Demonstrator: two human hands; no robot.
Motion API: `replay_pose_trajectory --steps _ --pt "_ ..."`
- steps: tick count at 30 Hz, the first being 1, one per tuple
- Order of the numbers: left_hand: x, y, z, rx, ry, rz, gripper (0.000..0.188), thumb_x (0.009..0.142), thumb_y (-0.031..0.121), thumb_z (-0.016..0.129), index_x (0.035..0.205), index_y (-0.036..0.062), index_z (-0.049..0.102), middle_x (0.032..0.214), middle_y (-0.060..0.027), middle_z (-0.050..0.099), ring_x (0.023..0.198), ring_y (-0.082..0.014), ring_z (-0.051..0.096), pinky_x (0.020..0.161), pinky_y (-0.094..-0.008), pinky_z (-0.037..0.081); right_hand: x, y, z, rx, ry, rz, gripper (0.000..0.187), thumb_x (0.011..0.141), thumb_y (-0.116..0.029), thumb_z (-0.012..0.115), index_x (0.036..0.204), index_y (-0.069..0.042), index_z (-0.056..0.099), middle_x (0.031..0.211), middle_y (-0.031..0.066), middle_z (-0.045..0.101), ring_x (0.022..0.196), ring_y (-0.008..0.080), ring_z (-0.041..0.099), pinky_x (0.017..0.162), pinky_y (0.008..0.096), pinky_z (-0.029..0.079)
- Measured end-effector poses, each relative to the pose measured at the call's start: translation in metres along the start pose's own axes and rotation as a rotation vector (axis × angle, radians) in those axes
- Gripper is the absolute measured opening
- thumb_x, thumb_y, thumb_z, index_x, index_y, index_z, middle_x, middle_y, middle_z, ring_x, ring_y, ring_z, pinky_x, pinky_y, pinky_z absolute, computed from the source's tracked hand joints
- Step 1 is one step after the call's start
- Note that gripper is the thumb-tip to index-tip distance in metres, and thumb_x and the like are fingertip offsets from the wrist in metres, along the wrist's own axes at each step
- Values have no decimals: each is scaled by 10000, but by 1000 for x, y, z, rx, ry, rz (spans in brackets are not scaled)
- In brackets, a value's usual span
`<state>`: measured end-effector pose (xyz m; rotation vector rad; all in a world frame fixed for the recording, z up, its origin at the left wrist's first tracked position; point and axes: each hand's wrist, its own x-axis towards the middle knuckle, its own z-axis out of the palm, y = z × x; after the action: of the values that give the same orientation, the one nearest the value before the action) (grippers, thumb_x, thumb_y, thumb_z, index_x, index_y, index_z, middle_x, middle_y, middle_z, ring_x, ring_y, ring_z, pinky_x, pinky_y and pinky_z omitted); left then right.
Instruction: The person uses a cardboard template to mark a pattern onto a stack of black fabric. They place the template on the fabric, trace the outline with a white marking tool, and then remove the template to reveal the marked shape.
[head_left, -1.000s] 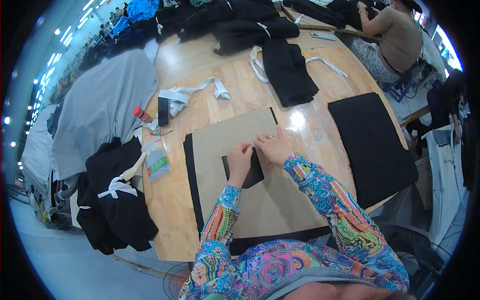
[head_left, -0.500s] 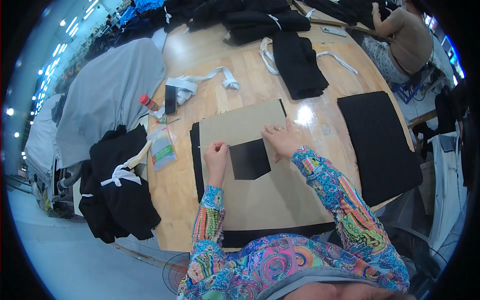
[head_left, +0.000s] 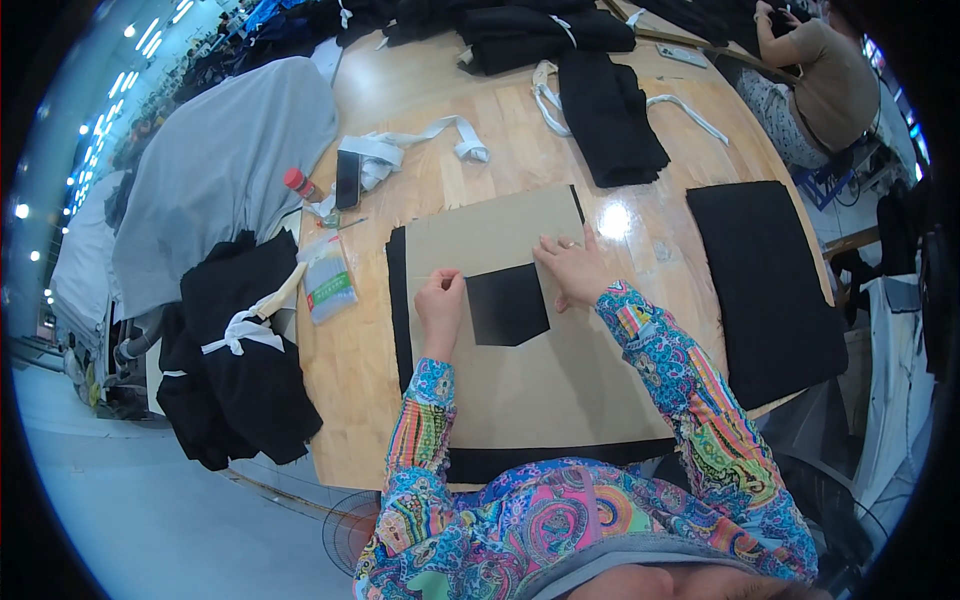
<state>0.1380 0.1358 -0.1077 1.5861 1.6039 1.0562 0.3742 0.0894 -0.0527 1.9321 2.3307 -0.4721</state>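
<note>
A beige sheet (head_left: 430,400), like card, lies over black fabric (head_left: 397,330) whose edges show at its left and near sides. On the sheet is a dark five-sided, pocket-shaped patch (head_left: 508,305); I cannot tell whether it is a piece on top or a cut-out. My left hand (head_left: 440,305) is pinched at the patch's far left corner, on a thin pale stick that the fingers now mostly hide. My right hand (head_left: 574,268) rests on the sheet by the patch's far right corner, fingers spread.
Folded black fabric (head_left: 765,290) lies at the right, and a black bundle (head_left: 612,120) with white ties farther back. To the left are a phone (head_left: 348,180), a red-capped bottle (head_left: 298,182), a plastic packet (head_left: 328,280) and tied black cloth (head_left: 250,350). A person (head_left: 830,85) sits far right.
The view has shifted slightly, moving the table's things a little in the picture. The pale stick that stuck out left of my left hand no longer shows clearly. My right hand stays beside the patch.
</note>
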Motion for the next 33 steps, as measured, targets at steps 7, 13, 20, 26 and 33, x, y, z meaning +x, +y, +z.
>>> replay_pose_trajectory --steps 7,13,20,26,33 --pt "0 2 1 101 22 38 189 806 184 635 863 9 671 764 -121 693 680 -203 668 641 -328 506 -2 0 0 -10 23 -4 951 502 -202 883 1321 -120 407 1415 74 388 1298 298 392 1096 633 75" --pt "-2 3 -4 10 39 31 170 819 149 636 883 -4 671 750 -92 684 650 -142 628 603 -280 488 0 1 -2 -5 -10 4 999 487 -207 886 1350 -127 390 1448 73 356 1310 293 379 1093 634 65" --pt "-3 4 -1 96 6 83 168 826 138 640 894 -13 670 756 -92 688 651 -119 626 594 -262 483 1 1 -1 -5 -17 0 1019 483 -200 886 1362 -122 376 1458 83 346 1316 303 371 1094 635 65" --pt "-4 3 -5 51 74 60 170 813 172 629 881 24 679 775 -127 695 705 -216 679 645 -326 513 -1 0 -1 8 -2 2 998 484 -187 884 1347 -124 389 1453 86 352 1317 309 369 1094 638 64" --pt "-4 3 -5 80 12 66 164 832 152 630 880 0 667 725 -77 674 643 -119 604 574 -267 473 0 2 2 1 11 -3 981 486 -191 885 1336 -124 400 1446 81 358 1309 311 379 1094 637 59"
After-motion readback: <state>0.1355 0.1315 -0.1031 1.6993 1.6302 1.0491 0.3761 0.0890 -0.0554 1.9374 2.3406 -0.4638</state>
